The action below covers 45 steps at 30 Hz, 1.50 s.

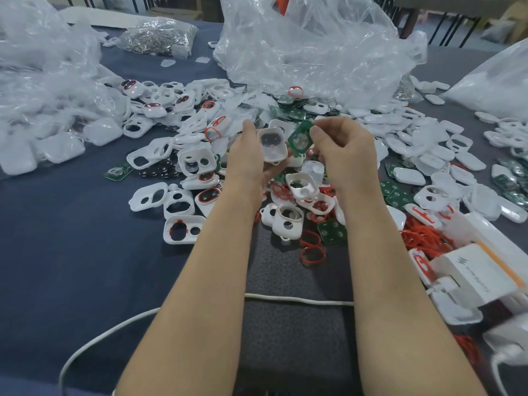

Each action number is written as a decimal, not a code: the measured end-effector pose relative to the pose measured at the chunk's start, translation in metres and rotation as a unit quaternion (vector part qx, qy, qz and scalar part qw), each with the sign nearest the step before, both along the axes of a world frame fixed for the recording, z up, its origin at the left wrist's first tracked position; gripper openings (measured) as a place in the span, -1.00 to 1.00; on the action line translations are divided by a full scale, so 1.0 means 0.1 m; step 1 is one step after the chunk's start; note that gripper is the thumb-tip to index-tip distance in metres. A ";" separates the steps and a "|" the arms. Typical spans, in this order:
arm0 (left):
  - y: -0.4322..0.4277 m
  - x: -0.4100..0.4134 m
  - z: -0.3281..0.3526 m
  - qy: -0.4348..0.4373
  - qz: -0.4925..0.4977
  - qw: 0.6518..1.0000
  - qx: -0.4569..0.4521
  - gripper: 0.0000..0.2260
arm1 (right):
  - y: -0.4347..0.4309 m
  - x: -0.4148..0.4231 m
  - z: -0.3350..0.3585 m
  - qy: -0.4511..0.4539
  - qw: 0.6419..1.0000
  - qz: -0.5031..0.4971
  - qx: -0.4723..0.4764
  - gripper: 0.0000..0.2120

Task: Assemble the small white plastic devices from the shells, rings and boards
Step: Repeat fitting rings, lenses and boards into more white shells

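White plastic shell (272,144) is gripped by left hand (248,155); right hand (341,151) pinches green circuit board (300,138) at its 3 o'clock.

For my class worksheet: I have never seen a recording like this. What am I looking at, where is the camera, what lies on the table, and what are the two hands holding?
There is no machine here. A person works with bare hands, and the single picture comes from a camera worn on their head, looking forward and down. The left hand holds a white shell. The right hand pinches a green board right beside it. On the blue-covered table lie heaps of loose shells, red rings and other boards. Clear plastic bags sit behind them, and a white cable runs near the person.
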<state>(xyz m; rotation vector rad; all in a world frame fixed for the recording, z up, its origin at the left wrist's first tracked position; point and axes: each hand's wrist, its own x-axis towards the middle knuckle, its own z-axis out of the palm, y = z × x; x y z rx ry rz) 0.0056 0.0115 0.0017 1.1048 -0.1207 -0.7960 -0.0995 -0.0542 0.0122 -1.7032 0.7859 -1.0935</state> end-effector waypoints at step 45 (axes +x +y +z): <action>0.13 -0.05 0.00 -0.153 -0.170 0.973 0.012 -0.91 | -0.09 0.03 -0.14 0.099 0.994 -0.013 -0.038 -0.90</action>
